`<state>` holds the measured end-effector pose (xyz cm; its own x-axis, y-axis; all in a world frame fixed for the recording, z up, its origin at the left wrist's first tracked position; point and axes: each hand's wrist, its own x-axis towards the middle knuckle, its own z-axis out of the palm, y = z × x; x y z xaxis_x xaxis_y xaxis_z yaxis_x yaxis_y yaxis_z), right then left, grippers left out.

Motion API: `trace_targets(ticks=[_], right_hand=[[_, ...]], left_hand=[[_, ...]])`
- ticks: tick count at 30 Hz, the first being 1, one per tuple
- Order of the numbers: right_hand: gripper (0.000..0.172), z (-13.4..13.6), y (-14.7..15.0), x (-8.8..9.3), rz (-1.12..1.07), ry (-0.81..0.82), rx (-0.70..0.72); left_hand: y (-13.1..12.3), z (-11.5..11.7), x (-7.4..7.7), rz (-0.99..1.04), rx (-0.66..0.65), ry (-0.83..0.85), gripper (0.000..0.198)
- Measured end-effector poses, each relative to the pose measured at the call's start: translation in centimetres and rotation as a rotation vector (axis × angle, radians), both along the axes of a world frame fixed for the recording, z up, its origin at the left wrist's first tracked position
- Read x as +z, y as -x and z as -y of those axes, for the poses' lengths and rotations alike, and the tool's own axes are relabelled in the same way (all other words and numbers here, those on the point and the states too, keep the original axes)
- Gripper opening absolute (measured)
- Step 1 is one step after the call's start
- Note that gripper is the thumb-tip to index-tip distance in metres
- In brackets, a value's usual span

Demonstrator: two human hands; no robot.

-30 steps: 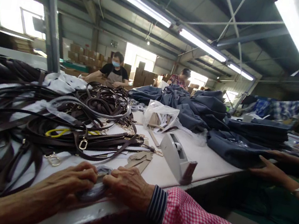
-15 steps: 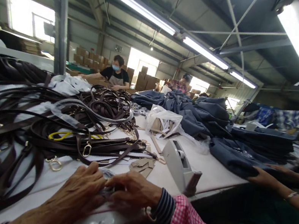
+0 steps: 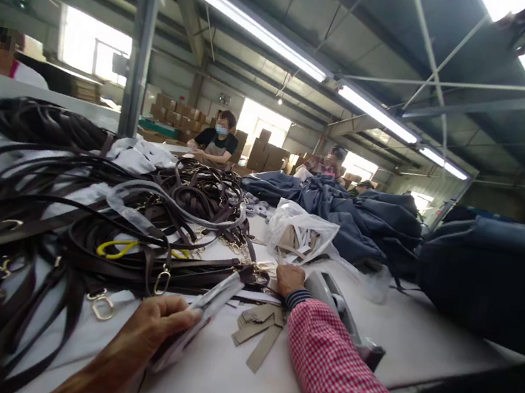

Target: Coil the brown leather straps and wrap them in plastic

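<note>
My left hand (image 3: 163, 325) grips a clear plastic sleeve (image 3: 198, 317) near the table's front edge, and its contents are hard to make out. My right hand (image 3: 289, 280), in a pink gingham sleeve with a striped cuff, lies further forward with its fingers hidden. It is next to the grey tape dispenser (image 3: 339, 308) and just beyond the kraft card tags (image 3: 259, 328). A heap of dark brown leather straps (image 3: 82, 239) with metal buckles lies to the left of both hands.
A plastic bag of tags (image 3: 301, 234) stands beyond my right hand, before a pile of navy fabric bags (image 3: 341, 214). A large dark bag (image 3: 496, 278) fills the right side. Co-workers (image 3: 215, 147) sit beyond the white table (image 3: 418, 353), with cardboard boxes (image 3: 170, 112) behind.
My hands have come apart. The left has lifted the plastic sleeve, and the right has moved forward toward the tape dispenser. The view has swung, and the co-worker's arms at right have gone from view.
</note>
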<state>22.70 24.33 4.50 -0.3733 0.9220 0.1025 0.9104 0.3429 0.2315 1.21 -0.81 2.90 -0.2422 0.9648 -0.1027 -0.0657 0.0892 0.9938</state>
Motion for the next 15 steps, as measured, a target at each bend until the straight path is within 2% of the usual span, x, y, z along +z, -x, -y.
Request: trace_targets(ticks=[4, 10, 15], right_hand=[[0.034, 0.0, -0.7, -0.4, 0.058, -0.01, 0.019], [0.033, 1.5, -2.6, -1.4, 0.061, -0.031, 0.093], [0.034, 2.1, -3.3, -1.9, 0.019, -0.041, 0.094]], left_hand=[[0.2, 0.5, 0.0, 0.15, 0.039, -0.03, 0.047], [0.2, 0.8, 0.3, 0.153, 0.078, -0.053, 0.046], [0.3, 0.9, 0.2, 0.141, 0.073, -0.065, 0.044]])
